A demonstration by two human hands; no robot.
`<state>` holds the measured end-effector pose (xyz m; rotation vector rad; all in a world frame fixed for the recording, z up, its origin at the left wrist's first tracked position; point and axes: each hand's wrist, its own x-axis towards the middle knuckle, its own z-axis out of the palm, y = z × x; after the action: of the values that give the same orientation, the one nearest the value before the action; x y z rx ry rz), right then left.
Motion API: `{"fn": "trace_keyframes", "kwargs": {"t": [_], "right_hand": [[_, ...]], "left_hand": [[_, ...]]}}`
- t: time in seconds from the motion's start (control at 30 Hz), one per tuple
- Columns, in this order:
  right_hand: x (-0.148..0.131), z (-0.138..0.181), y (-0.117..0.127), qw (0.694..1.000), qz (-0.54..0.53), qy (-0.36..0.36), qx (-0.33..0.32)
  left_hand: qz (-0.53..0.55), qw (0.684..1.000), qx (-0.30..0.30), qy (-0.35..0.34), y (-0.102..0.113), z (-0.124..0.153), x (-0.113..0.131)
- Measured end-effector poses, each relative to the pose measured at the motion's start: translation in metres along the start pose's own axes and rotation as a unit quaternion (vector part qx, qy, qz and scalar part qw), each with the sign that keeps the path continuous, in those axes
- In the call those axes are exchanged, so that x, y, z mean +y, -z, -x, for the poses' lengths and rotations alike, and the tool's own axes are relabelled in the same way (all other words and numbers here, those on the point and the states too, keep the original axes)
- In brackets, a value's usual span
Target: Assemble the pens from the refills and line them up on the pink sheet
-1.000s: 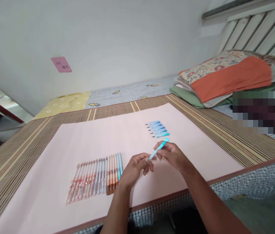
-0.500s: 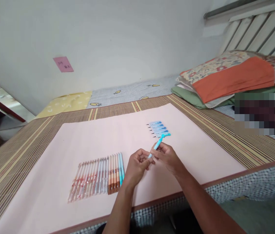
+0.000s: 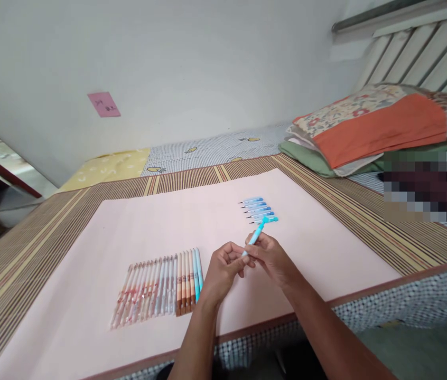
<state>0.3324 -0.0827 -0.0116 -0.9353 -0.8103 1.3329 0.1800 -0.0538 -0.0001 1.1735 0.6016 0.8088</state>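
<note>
A turquoise pen (image 3: pixel 258 232) with a shaped topper slants up and away between my two hands, over the pink sheet (image 3: pixel 136 224). My left hand (image 3: pixel 223 269) is closed, pinching the pen's lower end between thumb and fingers. Higher up the barrel, the fingers of my right hand (image 3: pixel 274 257) are closed around it as well. Just beyond the held pen lie several blue pens (image 3: pixel 255 207) in a short row, their dark tips pointing left. Left of my left hand, many slim pens (image 3: pixel 152 287) lie side by side: whitish, brown-and-cream and turquoise ones.
Under the sheet is a striped mat (image 3: pixel 61 221) on a bed with a checked cover (image 3: pixel 207 145). Folded bedding with an orange band (image 3: pixel 385 129) is stacked at the right. A white wall (image 3: pixel 207 68) with a pink note (image 3: pixel 104 104) stands behind.
</note>
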Motion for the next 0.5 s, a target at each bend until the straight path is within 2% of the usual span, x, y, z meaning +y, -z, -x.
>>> {"fn": "trace_keyframes", "kwargs": {"t": [0.1, 0.17, 0.4, 0.5], "right_hand": [[-0.006, 0.004, 0.002, 0.997, -0.028, -0.023, -0.061], [-0.008, 0.005, 0.005, 0.996, -0.031, -0.024, -0.077], [0.003, 0.001, 0.0, 0.999, -0.035, -0.02, -0.022], [0.002, 0.001, -0.002, 0.997, -0.052, -0.03, -0.042]], "left_hand": [[0.017, 1.0, -0.017, 0.01, 0.001, 0.001, 0.003], [0.025, 0.999, -0.024, 0.016, 0.001, 0.001, 0.004], [0.015, 1.0, -0.012, 0.019, -0.002, 0.001, 0.005], [0.02, 1.0, -0.01, 0.017, -0.001, 0.001, 0.004]]}}
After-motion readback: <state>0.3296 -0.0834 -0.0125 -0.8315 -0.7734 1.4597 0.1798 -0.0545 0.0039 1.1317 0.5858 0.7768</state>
